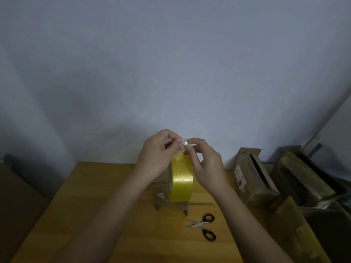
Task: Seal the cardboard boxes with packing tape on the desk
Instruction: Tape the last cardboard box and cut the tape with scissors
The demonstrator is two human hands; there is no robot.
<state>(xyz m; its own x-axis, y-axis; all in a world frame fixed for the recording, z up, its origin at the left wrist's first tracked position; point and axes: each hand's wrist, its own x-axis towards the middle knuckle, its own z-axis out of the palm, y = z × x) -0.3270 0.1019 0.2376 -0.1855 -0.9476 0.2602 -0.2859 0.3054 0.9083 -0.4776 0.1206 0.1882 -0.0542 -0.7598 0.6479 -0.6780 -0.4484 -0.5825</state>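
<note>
A wide roll of glossy yellow packing tape [181, 179] is held on edge at the centre of the frame, above a small brown cardboard box [161, 194] that stands on the wooden tabletop [95, 205]. The left hand [155, 154] and the right hand [207, 164] are brought together at the top of the roll. The fingers of both hands are curled, and a shiny loose end of the tape [185, 142] is pinched between the fingertips of the two hands, apparently so that it can be peeled free and drawn out. How the roll is supported beneath the hands cannot be told; it appears to rest on or just above the box, which would put the strip close to the flaps to be sealed.

A pair of black-handled scissors [204, 225] lies with its blades open on the tabletop, just in front of the box at lower right of centre, presumably kept near for cutting the strip. At the right edge of the frame, further brown cardboard boxes [252, 179] are stacked with flaps open, probably awaiting sealing.
</note>
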